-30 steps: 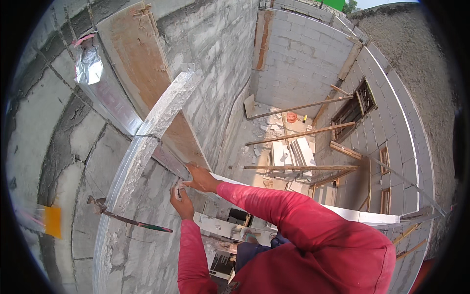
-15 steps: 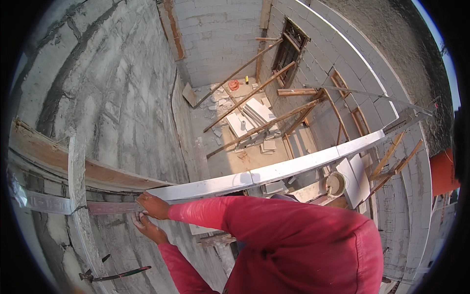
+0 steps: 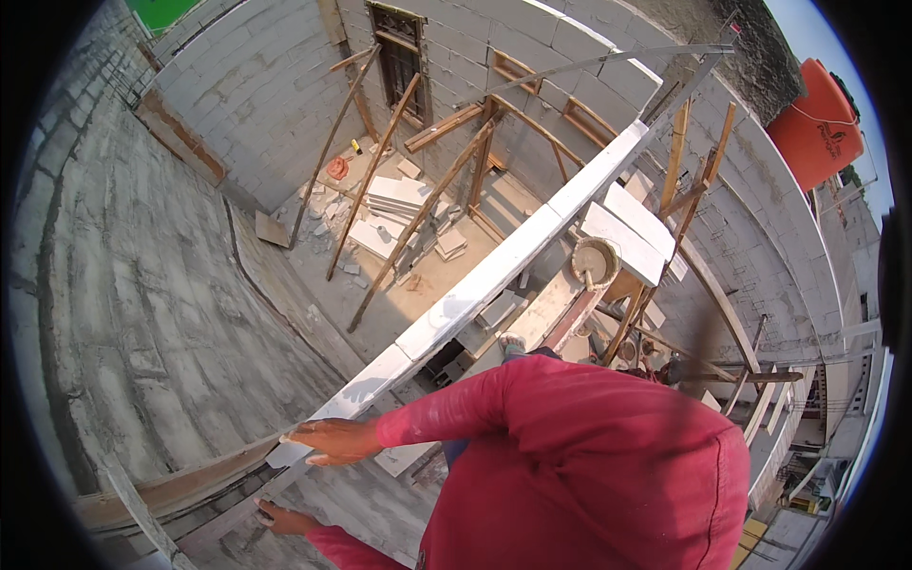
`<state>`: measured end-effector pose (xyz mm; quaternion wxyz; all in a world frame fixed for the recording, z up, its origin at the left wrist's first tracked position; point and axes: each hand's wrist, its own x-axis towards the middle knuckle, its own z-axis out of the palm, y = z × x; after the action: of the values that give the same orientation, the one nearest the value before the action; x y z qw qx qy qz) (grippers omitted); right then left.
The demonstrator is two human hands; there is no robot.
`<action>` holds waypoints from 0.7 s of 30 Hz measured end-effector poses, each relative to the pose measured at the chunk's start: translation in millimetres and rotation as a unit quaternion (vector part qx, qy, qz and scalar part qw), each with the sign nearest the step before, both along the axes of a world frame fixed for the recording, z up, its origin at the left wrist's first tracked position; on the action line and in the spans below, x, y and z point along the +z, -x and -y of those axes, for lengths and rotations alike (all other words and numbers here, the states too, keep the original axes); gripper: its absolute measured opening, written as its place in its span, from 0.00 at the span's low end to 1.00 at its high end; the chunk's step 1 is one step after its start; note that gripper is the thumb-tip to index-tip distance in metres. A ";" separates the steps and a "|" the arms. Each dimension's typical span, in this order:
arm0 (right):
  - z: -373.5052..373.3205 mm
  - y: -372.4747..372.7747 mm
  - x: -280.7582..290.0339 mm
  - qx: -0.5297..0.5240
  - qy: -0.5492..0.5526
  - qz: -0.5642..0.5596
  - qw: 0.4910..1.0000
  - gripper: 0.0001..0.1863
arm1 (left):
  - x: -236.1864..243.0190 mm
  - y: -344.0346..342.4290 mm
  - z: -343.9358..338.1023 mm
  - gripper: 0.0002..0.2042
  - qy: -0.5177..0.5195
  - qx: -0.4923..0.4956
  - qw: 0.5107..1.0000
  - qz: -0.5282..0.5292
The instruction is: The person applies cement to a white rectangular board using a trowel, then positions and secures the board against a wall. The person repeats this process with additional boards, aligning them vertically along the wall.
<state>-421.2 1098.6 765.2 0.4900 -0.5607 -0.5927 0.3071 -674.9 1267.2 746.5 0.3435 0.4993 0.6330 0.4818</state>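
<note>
White-topped wall [image 3: 484, 277] runs from centre to lower left — the right hand [image 3: 334, 441] flat over its end, now parted from the left hand [image 3: 287, 520], whose grip I can't tell — so each has its own spot.

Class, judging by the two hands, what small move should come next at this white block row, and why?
Perhaps the right hand should press lightly on the nearest end of the white block row, checking that it sits firm: this hand is stretched open at that end, apparently free, while the left hand is lower in the picture.
</note>
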 end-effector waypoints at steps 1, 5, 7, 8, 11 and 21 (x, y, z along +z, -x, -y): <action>23.1 -21.1 3.4 -0.022 -0.006 0.010 1.000 0.37 | -3.3 -1.2 -4.6 0.39 -0.002 0.000 1.000 -0.002; 120.5 -90.6 4.1 -0.100 0.057 0.011 0.993 0.34 | -9.2 -4.3 -8.3 0.38 0.009 0.045 0.998 -0.041; 169.8 -125.1 1.5 -0.135 0.088 0.020 0.987 0.32 | -12.8 -28.8 5.7 0.36 -0.002 0.130 0.990 -0.060; 197.9 -143.2 0.7 -0.158 0.056 -0.002 0.986 0.30 | -9.7 -46.2 16.6 0.35 0.013 0.192 0.981 -0.035; 284.3 -189.2 -0.8 -0.227 0.095 -0.044 0.968 0.27 | -19.1 -115.7 109.6 0.33 -0.108 0.082 0.930 -0.342; 498.5 -265.8 -39.0 -0.477 0.167 -0.034 0.862 0.22 | -18.4 -316.0 345.5 0.23 -0.159 -0.604 0.656 -0.424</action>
<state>-155.4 600.1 726.3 0.4955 -0.8375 -0.1758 0.1488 -358.9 921.6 728.1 0.1682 0.9687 0.1826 -0.0026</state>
